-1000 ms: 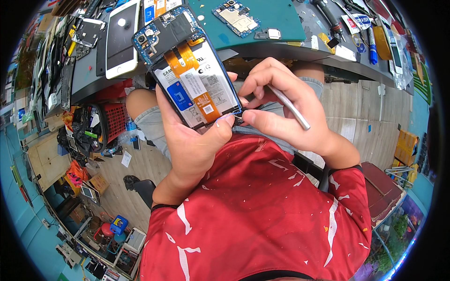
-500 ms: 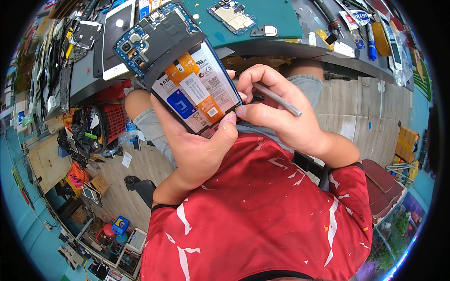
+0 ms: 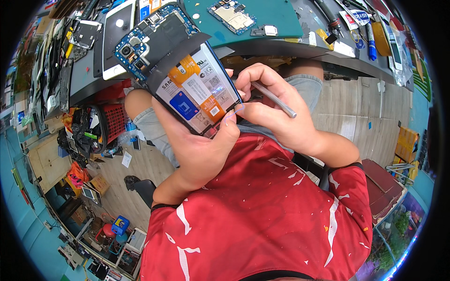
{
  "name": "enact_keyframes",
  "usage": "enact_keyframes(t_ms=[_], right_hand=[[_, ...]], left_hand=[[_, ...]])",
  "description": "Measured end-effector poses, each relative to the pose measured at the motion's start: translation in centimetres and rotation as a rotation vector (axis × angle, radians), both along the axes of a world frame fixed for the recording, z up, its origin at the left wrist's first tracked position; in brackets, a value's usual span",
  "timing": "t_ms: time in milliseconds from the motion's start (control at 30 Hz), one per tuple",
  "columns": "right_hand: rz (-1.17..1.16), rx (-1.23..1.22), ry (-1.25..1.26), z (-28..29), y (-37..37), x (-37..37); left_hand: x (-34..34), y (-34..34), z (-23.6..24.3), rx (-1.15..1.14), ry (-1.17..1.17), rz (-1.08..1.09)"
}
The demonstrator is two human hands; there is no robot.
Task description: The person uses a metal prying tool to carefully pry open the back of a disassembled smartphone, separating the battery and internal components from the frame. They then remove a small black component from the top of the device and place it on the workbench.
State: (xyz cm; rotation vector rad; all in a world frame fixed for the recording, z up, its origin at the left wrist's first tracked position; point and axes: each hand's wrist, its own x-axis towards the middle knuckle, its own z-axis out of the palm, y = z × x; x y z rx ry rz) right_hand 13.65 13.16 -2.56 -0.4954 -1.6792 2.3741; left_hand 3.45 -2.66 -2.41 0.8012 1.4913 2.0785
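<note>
Facing a cluttered grey tabletop (image 3: 365,67) over a wood-plank floor (image 3: 375,122), with a green mat (image 3: 276,16), a loose circuit board (image 3: 233,18) and a white-framed phone (image 3: 115,47) lying ahead.

From the head camera, the only view, holding an opened phone (image 3: 180,77) tilted above the lap, near the tabletop's edge. Gripping its left side and lower end in the left hand (image 3: 197,150), laying the thumb by the lower right corner. Apparently pinching a thin blue wire (image 3: 238,111) there with the right hand (image 3: 286,112), also clasping a grey metal rod (image 3: 279,102) in the same fingers.

Judging by the parts on show, working past the opening-up: baring the main board (image 3: 133,47), the battery (image 3: 220,91) and the orange ribbon cable (image 3: 187,69). Seemingly leaving the wire unsettled, curling loosely over the left thumb, and the black sheet (image 3: 173,58) unflattened. Not managing to tell of any join at the wire's ends.
</note>
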Motion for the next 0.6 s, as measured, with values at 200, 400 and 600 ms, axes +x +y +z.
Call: enact_keyframes(t_ms=[200, 400, 600], right_hand=[[-0.032, 0.182, 0.027, -0.5, -0.2, -0.1], [-0.043, 0.135, 0.011, -0.4, -0.3, -0.1], [0.036, 0.145, 0.028, 0.9, 0.7, -0.3]], left_hand=[[0.5, 0.1, -0.4, -0.018, 0.076, 0.033], [0.4, 0.2, -0.4, -0.009, 0.044, 0.054], [-0.9, 0.1, 0.5, 0.049, -0.158, 0.015]])
